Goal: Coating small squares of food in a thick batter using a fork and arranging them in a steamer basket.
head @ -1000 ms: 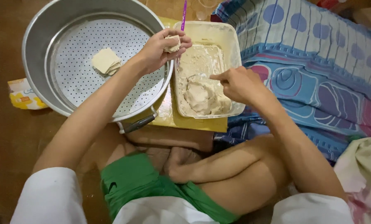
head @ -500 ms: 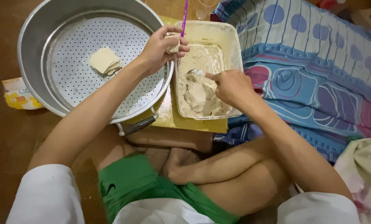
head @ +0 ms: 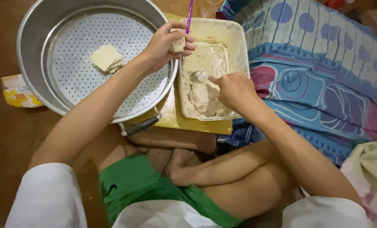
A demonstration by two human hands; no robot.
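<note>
One folded wrapper parcel [head: 107, 58] is lying so far on the perforated steamer tray [head: 70, 90], which is sitting inside a large round metal pot [head: 30, 50]; the rest of the tray is showing only bare holes. The left hand [head: 165, 44] is curling around a second small wrapper with filling [head: 178, 44], holding it between the fingers above the place where the pot's rim meets the container's edge. The right hand [head: 235, 90] is gripping a spoon [head: 199, 76], fingers closed on the handle, and is working its bowl into the pale filling mixture [head: 201, 97] inside the rectangular plastic container [head: 216, 69]. A good mound of mixture is remaining in the container, mostly toward the near end, while the far end is looking scraped thin. As a judgement, the work is standing at an early stage: one piece finished, one being filled in the hand, and enough mixture left for many more. A purple stick [head: 189, 14] is rising at the container's far edge. The container is resting on a yellow board [head: 205, 126], beside a patterned blue cloth [head: 323, 71].
</note>
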